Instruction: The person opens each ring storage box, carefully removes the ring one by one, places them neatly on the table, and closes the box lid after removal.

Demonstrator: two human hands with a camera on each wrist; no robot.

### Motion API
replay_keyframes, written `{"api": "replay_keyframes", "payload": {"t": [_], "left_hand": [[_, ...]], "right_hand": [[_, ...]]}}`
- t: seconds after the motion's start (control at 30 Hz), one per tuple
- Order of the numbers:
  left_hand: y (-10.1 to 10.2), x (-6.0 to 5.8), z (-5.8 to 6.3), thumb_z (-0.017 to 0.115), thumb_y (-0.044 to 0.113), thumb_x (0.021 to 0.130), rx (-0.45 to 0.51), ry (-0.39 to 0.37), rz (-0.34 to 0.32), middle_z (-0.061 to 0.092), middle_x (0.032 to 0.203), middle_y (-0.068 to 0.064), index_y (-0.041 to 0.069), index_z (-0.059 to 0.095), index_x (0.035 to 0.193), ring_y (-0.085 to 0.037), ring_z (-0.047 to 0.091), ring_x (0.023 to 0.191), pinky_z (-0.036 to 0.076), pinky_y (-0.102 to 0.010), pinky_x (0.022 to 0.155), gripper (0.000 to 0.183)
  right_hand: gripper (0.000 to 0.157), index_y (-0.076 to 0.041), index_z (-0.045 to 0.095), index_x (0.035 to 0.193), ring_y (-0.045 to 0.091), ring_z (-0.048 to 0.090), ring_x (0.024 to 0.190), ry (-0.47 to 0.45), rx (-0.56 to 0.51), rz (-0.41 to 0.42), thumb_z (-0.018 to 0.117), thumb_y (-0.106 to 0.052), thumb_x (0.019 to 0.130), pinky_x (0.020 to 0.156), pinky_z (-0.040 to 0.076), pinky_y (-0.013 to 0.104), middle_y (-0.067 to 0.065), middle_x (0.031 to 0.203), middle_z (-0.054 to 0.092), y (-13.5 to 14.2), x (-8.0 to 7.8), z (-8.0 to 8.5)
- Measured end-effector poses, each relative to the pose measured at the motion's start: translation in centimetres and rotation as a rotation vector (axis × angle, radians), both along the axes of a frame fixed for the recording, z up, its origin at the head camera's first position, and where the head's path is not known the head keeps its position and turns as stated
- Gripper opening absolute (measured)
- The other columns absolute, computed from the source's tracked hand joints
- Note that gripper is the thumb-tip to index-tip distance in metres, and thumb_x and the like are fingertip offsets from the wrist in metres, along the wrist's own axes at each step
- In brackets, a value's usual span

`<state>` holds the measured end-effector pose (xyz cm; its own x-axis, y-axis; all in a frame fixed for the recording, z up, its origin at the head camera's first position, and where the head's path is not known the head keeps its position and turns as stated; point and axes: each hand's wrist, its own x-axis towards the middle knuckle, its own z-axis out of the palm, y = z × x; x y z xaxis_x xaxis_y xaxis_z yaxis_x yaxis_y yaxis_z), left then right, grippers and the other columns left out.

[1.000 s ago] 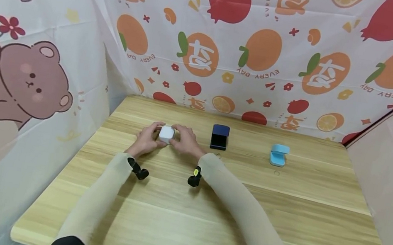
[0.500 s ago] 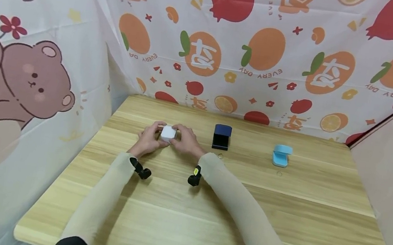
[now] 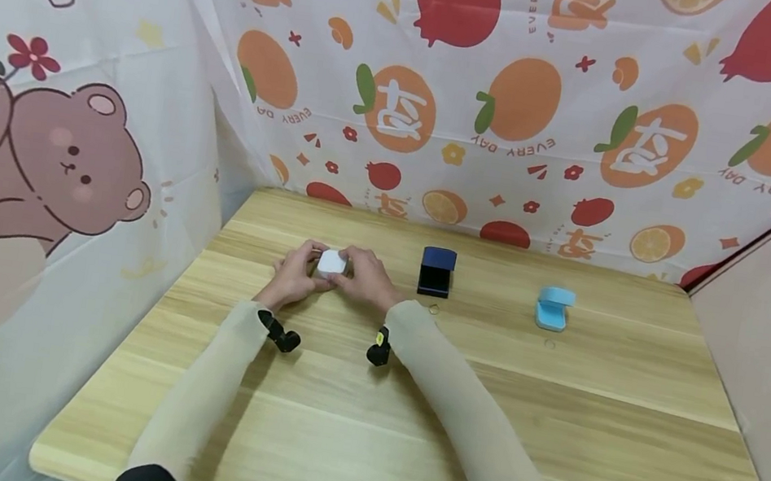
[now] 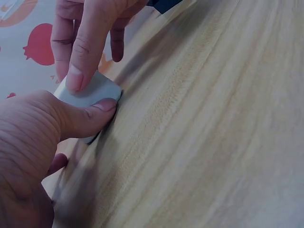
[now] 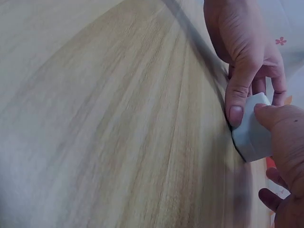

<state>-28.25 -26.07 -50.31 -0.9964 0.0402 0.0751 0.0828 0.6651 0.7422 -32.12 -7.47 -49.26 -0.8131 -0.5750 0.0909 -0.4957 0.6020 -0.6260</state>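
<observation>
A small white box with rounded corners, its lid closed, sits on the left part of the wooden table. My left hand grips its left side, the thumb lying along the near edge in the left wrist view. From the right, my right hand holds the same box, and its thumb presses on the white surface. Both wrist views show the box between the two hands, low against the tabletop. The far fingers are partly hidden behind it.
Right of the hands stands an open dark blue ring box, with a thin ring lying in front. Farther right is an open light blue ring box, another ring near it. A fruit-print curtain hangs behind the table.
The head view has shifted slightly. Both hands stay on the white box, and the blue boxes and rings keep their places on the table.
</observation>
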Motion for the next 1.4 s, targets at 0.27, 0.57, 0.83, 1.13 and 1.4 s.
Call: {"api": "replay_keyframes", "payload": {"t": [0.27,0.57,0.83,1.13,1.4], "left_hand": [[-0.1,-0.2,-0.5,0.086,0.018,0.082,0.028,0.016,0.000,0.061,0.143,-0.019,0.011,0.049,0.136,-0.037,0.038,0.148,0.010,-0.059,0.104,0.065],[-0.5,-0.3,-0.5,0.086,0.018,0.081,0.010,0.012,0.009,0.060,0.144,-0.021,0.012,0.049,0.135,-0.040,0.030,0.147,0.008,-0.063,0.106,0.066],[-0.4,-0.2,-0.4,0.088,0.022,0.080,-0.004,0.005,0.013,0.061,0.142,-0.021,0.013,0.052,0.134,-0.042,0.033,0.141,0.006,-0.066,0.107,0.066],[-0.2,-0.1,0.1,0.088,0.025,0.079,-0.008,0.000,0.030,0.064,0.140,-0.017,0.017,0.053,0.132,-0.039,0.034,0.130,0.006,-0.061,0.107,0.064],[-0.5,-0.2,-0.3,0.088,0.025,0.079,-0.033,-0.030,0.032,0.063,0.141,-0.017,0.018,0.051,0.135,-0.039,0.034,0.131,0.005,-0.063,0.107,0.067]], "right_hand": [[0.040,-0.009,0.064,0.124,0.017,0.059,0.106,0.034,-0.006,0.029,0.070,-0.036,0.096,0.091,0.050,0.032,0.003,0.118,0.070,0.2,-0.2,0.1],[0.044,-0.012,0.064,0.126,0.017,0.057,0.107,0.071,0.050,0.014,0.072,-0.041,0.094,0.098,0.043,0.039,0.002,0.119,0.070,0.0,-0.4,0.1],[0.040,-0.013,0.065,0.125,0.018,0.054,0.109,0.037,0.056,0.003,0.073,-0.037,0.094,0.102,0.040,0.039,0.002,0.116,0.071,0.1,-0.3,0.5],[0.037,-0.015,0.066,0.124,0.020,0.054,0.113,0.012,0.074,0.000,0.072,-0.037,0.094,0.103,0.037,0.042,0.002,0.119,0.070,0.2,-0.6,1.2],[0.031,-0.016,0.066,0.117,0.020,0.053,0.112,-0.058,0.077,0.010,0.072,-0.037,0.095,0.102,0.036,0.046,0.000,0.121,0.071,0.1,-0.8,1.6]]}}
